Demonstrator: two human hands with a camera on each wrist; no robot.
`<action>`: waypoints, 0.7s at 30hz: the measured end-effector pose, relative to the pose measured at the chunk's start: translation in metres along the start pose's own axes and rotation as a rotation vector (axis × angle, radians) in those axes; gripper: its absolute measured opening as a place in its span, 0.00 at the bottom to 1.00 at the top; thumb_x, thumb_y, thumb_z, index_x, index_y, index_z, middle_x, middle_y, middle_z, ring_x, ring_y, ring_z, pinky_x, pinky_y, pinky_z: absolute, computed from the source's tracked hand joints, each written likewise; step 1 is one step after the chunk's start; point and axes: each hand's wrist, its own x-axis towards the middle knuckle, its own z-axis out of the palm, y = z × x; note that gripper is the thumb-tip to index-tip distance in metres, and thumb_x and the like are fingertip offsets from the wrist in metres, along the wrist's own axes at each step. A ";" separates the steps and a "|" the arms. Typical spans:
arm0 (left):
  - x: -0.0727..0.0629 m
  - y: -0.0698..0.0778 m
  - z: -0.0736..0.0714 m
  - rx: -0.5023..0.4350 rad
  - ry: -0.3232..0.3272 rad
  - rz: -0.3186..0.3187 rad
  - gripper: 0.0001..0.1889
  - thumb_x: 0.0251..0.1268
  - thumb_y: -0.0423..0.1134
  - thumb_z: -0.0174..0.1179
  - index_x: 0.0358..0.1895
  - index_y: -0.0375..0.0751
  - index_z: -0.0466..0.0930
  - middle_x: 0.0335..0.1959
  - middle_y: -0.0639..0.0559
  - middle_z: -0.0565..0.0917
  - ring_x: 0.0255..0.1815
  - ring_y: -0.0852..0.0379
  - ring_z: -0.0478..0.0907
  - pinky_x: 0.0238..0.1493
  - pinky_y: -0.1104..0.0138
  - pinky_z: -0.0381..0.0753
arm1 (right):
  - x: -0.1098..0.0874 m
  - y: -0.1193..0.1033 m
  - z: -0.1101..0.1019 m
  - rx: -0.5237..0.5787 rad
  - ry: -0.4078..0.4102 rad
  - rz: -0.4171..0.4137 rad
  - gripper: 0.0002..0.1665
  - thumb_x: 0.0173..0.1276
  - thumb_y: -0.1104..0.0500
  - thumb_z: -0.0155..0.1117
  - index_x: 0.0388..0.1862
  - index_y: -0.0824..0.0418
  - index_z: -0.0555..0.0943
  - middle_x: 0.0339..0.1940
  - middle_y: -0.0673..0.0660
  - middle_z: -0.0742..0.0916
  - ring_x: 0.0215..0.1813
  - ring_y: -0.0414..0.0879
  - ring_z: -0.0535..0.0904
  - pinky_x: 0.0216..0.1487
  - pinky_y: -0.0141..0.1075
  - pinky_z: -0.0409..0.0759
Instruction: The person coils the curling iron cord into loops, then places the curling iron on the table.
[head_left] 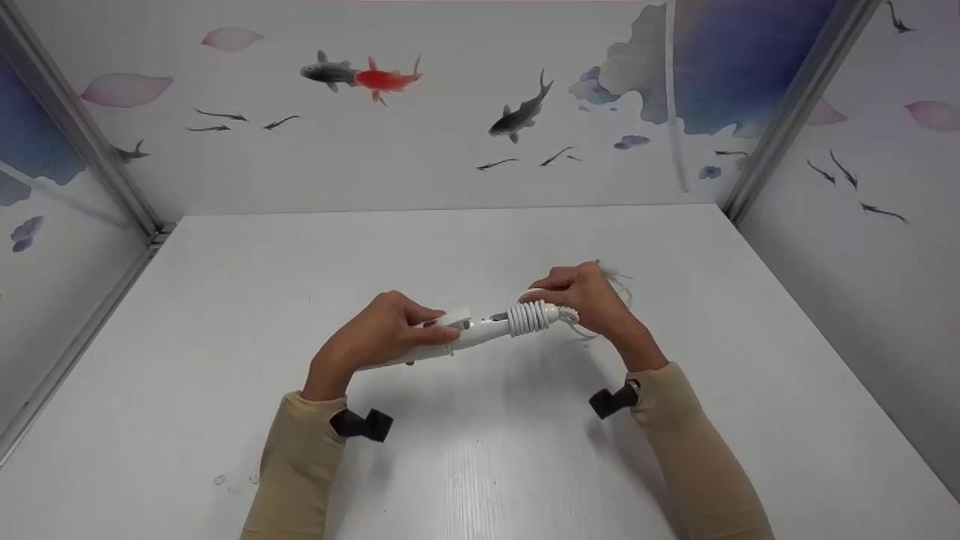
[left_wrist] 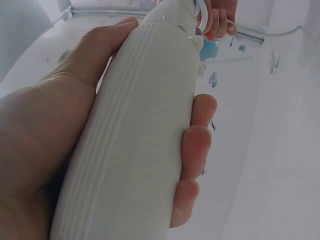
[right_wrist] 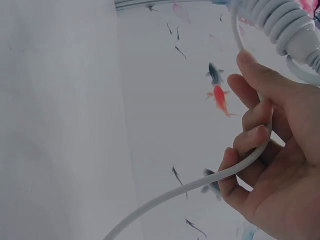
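Note:
My left hand (head_left: 382,330) grips a white corded handheld appliance (head_left: 484,334), held above the table and slanting up to the right. Its smooth rounded body (left_wrist: 145,135) has fine ridges along one side, and the fingers wrap round it with the thumb along the other side. Several turns of white cord (head_left: 529,319) are wound round its narrow right end. Just beyond those coils, my right hand (head_left: 589,296) holds the cord (right_wrist: 175,192) between thumb and curled fingers. From there the cord runs across the fingers and out of the right wrist view.
A white table (head_left: 480,465) lies below both hands. White panels (head_left: 450,165) painted with fish and petals close it in at the back and sides, with metal posts (head_left: 795,112) at the corners. Black wrist mounts (head_left: 367,425) sit at the tan sleeves (head_left: 697,442).

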 end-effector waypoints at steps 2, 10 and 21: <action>0.000 0.001 0.001 0.022 -0.002 -0.010 0.26 0.62 0.54 0.69 0.59 0.44 0.83 0.48 0.46 0.89 0.36 0.55 0.81 0.37 0.66 0.80 | 0.001 -0.001 0.000 -0.013 -0.016 -0.010 0.12 0.61 0.54 0.76 0.39 0.60 0.92 0.29 0.52 0.87 0.32 0.40 0.73 0.32 0.28 0.73; 0.001 0.002 0.006 0.100 -0.016 -0.045 0.22 0.60 0.55 0.70 0.54 0.49 0.87 0.41 0.53 0.90 0.32 0.59 0.77 0.34 0.67 0.77 | -0.001 -0.010 0.002 -0.129 -0.077 -0.032 0.07 0.63 0.55 0.75 0.38 0.54 0.93 0.27 0.53 0.84 0.32 0.44 0.70 0.35 0.33 0.70; 0.006 0.005 0.015 0.193 0.054 -0.112 0.24 0.59 0.58 0.70 0.54 0.51 0.87 0.45 0.53 0.90 0.35 0.59 0.80 0.38 0.66 0.78 | -0.010 -0.027 0.015 -0.244 0.039 -0.145 0.06 0.62 0.57 0.75 0.38 0.54 0.93 0.26 0.51 0.82 0.31 0.43 0.71 0.34 0.33 0.71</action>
